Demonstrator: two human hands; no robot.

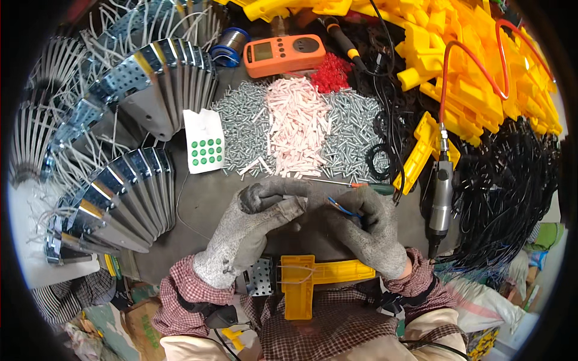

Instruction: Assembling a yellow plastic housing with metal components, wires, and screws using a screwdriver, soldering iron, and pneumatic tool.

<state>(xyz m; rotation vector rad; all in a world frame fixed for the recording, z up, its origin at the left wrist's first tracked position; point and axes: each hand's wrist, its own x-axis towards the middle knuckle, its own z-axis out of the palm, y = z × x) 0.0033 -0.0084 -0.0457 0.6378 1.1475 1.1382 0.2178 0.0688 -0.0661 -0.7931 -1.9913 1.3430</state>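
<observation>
My left hand [256, 219], in a grey knit glove, is raised over the dark work surface. Its thumb and fingers are pinched together; whatever lies between them is too small to make out. My right hand [370, 228], gloved alike, has its fingers curled round a short blue wire [343, 207] that pokes out toward the left hand. Below both hands, at the near edge, lies a yellow plastic part [298, 295] with a long arm reaching right, and two thin pale wires crossing it. A perforated metal plate [261, 278] sits beside it on the left.
Behind my hands spread piles of screws [241, 123] and pale pink sleeves [295, 120]. An orange meter [283, 55] and solder spool [230, 47] stand farther back. Fanned metal brackets [129, 198] fill the left. Rightward are an air screwdriver [442, 192], black cables [506, 186] and yellow parts [463, 66].
</observation>
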